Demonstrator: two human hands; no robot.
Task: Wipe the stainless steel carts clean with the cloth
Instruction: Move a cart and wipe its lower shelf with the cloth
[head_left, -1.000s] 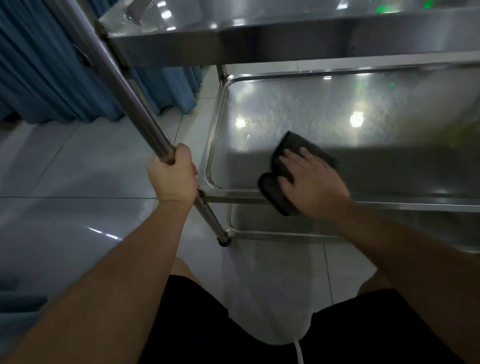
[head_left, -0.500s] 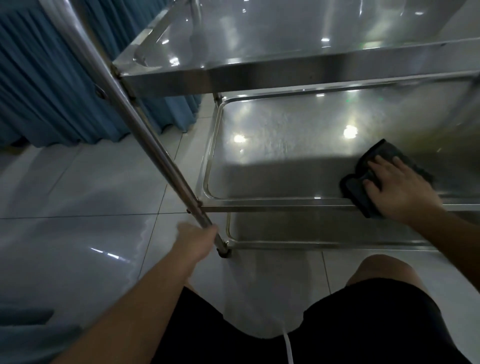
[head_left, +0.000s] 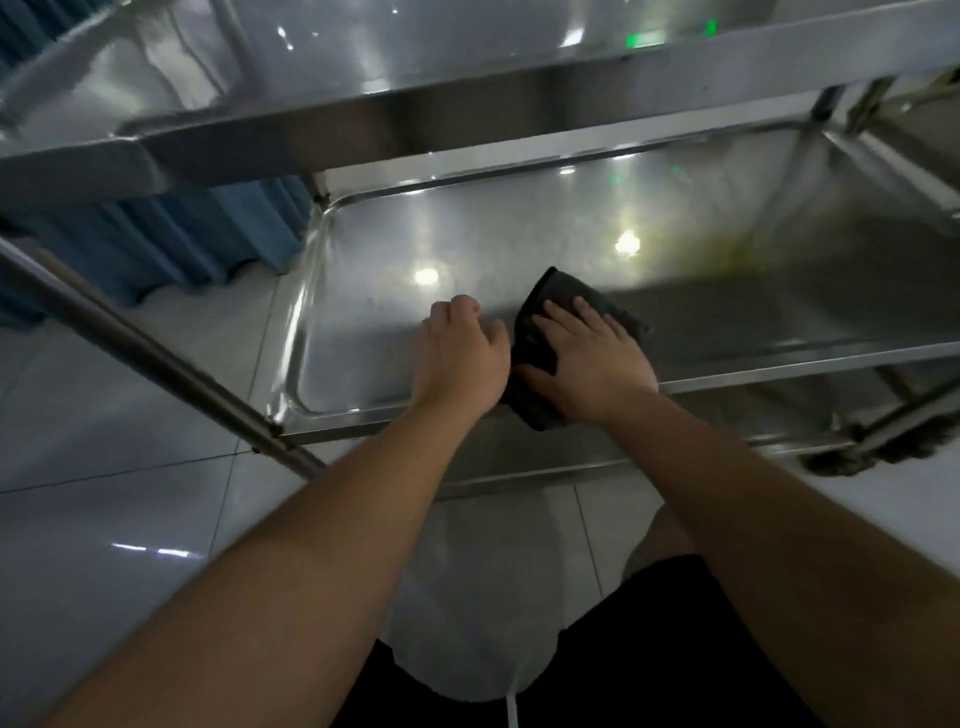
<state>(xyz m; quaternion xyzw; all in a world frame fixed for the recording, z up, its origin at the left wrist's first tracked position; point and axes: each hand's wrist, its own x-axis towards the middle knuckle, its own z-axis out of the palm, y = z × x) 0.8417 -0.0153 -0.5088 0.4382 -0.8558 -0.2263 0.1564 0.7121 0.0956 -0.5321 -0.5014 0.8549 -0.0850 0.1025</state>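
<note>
**Middle shelf wipe: risks and blind spots**

While the right hand (head_left: 592, 358) is pressing flat on the dark cloth (head_left: 545, 338), fingers spread and holding it down by palm pressure rather than a pinch, the cloth is lying on the near part of the middle shelf (head_left: 467, 244) of the cart (head_left: 363, 119), its near corner hanging over the shelf's near rim.

Left hand (head_left: 460, 358): resting just left of the cloth, fingers curled downward over the shelf surface; whether it is gripping anything or merely bracing cannot be told, and whether it is touching the cloth's edge is unclear.

Risks, as judged:
- Cloth slipping out from under the flat palm, since nothing is pinching it; the overhanging corner is likely to drag it off the rim.
- Cart rolling or shifting under the push, as neither hand is holding the slanted post (head_left: 156, 364) at near left.
- Yellowish smear (head_left: 727, 249) at far right of the shelf being missed, since the cloth is working well apart from it.
- Head or forearm knocking the top shelf (head_left: 467, 57) overhead when reaching farther in.

Hard to make out:
- Bottom shelf (head_left: 519, 457) is showing only as a strip below the near rim.
- Right end of the cart is running out of view; a dark blurred shape near its right leg is unidentifiable.
- Glare spots are masking the surface's true condition.
</note>
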